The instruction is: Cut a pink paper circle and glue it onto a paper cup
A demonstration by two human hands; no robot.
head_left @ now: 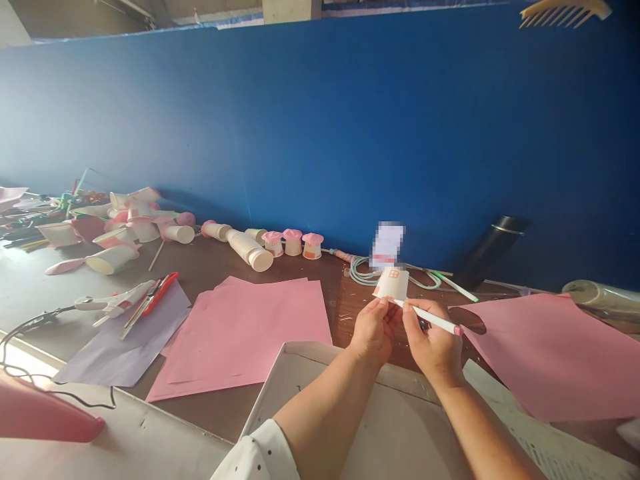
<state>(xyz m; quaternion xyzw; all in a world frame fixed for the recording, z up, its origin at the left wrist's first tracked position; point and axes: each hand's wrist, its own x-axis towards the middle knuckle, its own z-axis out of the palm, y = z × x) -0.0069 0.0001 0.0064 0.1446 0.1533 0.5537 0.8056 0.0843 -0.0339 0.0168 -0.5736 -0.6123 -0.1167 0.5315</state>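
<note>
My left hand is closed on a small white paper cup, held upside down above the table, with a pink window drawn on its side. My right hand grips a white pen with a pink end, its tip touching the cup's lower rim. Both hands hover over the far edge of a shallow white cardboard tray.
Pink paper sheets lie at centre, and another pink sheet at right. A glue gun and red scissors rest on lilac paper. Stacked cups, finished pink-roofed cup houses, a black flask and a cable line the blue wall.
</note>
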